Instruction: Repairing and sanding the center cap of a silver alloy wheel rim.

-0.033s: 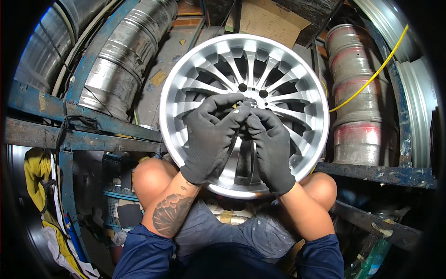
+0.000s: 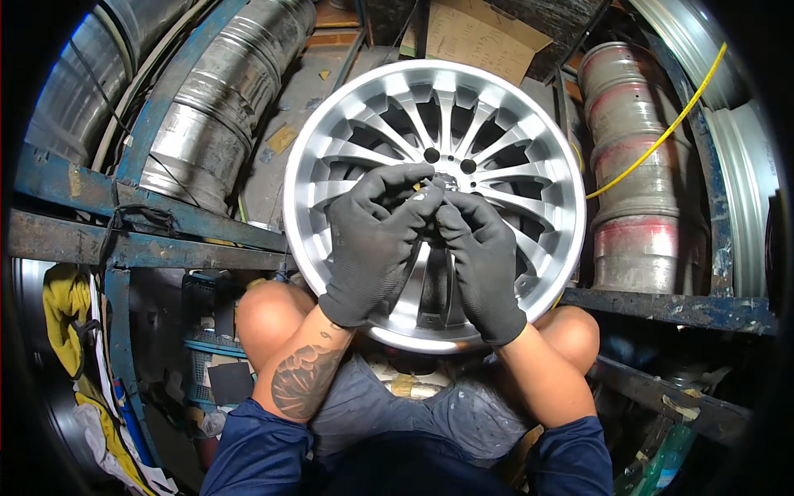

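Note:
A silver multi-spoke alloy wheel (image 2: 447, 122) lies face up in front of me, its near edge over my lap. Both my hands wear dark grey work gloves and meet just above its hub. My left hand (image 2: 370, 248) is closed in a pinch, with pale smudges on the thumb. My right hand (image 2: 486, 264) also pinches, its thumb and fingertips close against the left ones. Something small may be between the fingertips, but it is too small and covered to name. The hub's lower part and several near spokes are hidden behind the gloves.
Blue metal racks (image 2: 207, 250) flank me. Stacked wheel barrels stand at left (image 2: 203, 124) and right (image 2: 637, 165). A yellow hose (image 2: 662, 136) crosses the right stack. Cardboard (image 2: 475, 41) lies beyond the wheel. Yellow cloth (image 2: 66, 306) hangs at lower left.
My left hand and wrist have shifted very slightly to the left. Both hands keep their pinch over the hub, and the wheel stays in place.

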The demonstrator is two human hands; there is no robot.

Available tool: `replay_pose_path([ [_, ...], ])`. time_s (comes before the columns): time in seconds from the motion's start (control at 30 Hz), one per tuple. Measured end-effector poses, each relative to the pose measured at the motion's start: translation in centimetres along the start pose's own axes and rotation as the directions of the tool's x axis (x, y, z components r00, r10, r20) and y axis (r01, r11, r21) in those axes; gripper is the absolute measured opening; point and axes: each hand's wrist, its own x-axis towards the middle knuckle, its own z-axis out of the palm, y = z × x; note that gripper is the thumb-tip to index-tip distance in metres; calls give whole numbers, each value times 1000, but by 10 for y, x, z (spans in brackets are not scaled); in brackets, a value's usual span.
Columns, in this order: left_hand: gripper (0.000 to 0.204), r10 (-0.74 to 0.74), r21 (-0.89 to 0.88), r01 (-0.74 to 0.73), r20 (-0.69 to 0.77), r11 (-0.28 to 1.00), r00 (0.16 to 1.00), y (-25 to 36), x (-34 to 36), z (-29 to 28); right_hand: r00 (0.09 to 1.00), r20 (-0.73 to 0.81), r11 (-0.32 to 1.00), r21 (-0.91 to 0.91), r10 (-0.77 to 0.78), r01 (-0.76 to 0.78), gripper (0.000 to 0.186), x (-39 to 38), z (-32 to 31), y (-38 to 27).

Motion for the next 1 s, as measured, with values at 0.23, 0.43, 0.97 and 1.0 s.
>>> replay_pose_path([
  [0.23, 50, 51, -197, -25, 128, 980, 991, 4, 1, -6, 987, 3, 986, -38, 162, -162, 23, 4, -12, -3],
  [0.43, 54, 105, -120, -83, 190, 989, 976, 7, -3, -13, 997, -40, 990, -122, -69, 63, 20, 0, -3, -1],
  [0.97, 55, 75, -418, -10, 139, 909, 987, 3, -12, -10, 768, 220, 478, -671, -601, 566, 18, 8, -10, -10],
  [1.0, 54, 45, -474, 34, 154, 880, 987, 2, -12, -11, 759, 250, 429, -701, -601, 571, 18, 9, -12, -9],
])
